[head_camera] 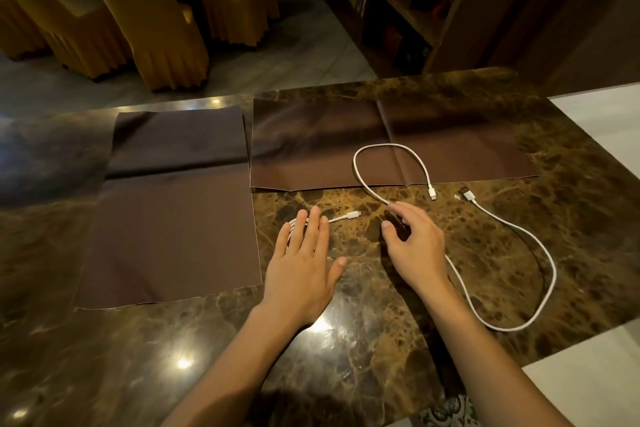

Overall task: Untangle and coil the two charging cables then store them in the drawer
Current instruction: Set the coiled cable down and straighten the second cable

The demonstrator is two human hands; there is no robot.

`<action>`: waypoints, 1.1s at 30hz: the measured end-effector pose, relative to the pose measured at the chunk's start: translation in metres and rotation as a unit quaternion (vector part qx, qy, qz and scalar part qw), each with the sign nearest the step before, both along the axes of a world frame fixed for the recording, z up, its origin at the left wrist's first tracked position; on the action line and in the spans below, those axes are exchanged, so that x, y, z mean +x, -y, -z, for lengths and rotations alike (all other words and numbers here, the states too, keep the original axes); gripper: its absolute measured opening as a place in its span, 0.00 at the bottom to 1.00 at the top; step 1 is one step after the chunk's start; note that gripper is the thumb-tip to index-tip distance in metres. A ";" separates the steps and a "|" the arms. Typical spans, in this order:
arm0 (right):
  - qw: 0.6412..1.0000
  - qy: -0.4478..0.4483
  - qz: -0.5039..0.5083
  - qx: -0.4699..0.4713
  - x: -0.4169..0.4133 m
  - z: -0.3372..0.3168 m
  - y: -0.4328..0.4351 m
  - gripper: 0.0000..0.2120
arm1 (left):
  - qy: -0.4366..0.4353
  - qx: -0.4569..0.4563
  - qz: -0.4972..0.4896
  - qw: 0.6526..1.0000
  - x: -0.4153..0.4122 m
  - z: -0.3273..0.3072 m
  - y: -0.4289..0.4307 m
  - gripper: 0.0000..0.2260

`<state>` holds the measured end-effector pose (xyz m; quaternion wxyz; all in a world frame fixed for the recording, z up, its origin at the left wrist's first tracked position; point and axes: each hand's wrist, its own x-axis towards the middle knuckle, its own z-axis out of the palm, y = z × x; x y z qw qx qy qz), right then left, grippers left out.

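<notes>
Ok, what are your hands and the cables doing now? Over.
Left hand flat on a bunched cable. Right hand over the long cable, fingers curled. Nothing blocking. No drawer in view.

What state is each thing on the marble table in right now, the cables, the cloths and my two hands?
coiled cable: bunched under the left hand, one plug sticking out.
loose cable: uncoiled, sprawled in open loops, both plugs free.
left hand: flat, pressing on the coil.
right hand: fingers curled over the loose cable; grip unclear.
left cloth: spread flat, creased.
right cloth: spread flat, creased.
</notes>
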<state>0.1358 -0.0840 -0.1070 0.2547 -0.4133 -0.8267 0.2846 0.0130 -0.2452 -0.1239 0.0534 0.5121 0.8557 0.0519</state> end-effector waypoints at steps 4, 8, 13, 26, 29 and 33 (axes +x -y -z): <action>0.999 -0.036 0.002 -0.010 0.012 -0.010 0.005 0.13 | 0.016 -0.009 -0.006 1.000 0.001 -0.012 -0.003 0.34; 0.999 -0.039 0.015 0.007 0.027 -0.021 0.003 0.12 | 0.014 0.008 0.037 0.999 0.017 -0.026 -0.010 0.33; 0.999 -0.018 0.035 0.027 0.048 -0.022 0.000 0.12 | 0.036 0.063 0.102 0.992 0.047 -0.027 -0.024 0.30; 0.984 0.166 0.021 -0.054 0.112 -0.021 -0.010 0.06 | 0.147 0.129 0.210 0.958 0.091 -0.014 -0.081 0.25; 0.987 0.137 -0.017 -0.077 0.122 -0.024 -0.014 0.06 | 0.136 0.145 0.237 0.951 0.102 -0.015 -0.096 0.24; 0.987 0.114 -0.015 -0.110 0.138 -0.027 -0.021 0.08 | 0.134 0.149 0.269 0.942 0.103 -0.021 -0.110 0.16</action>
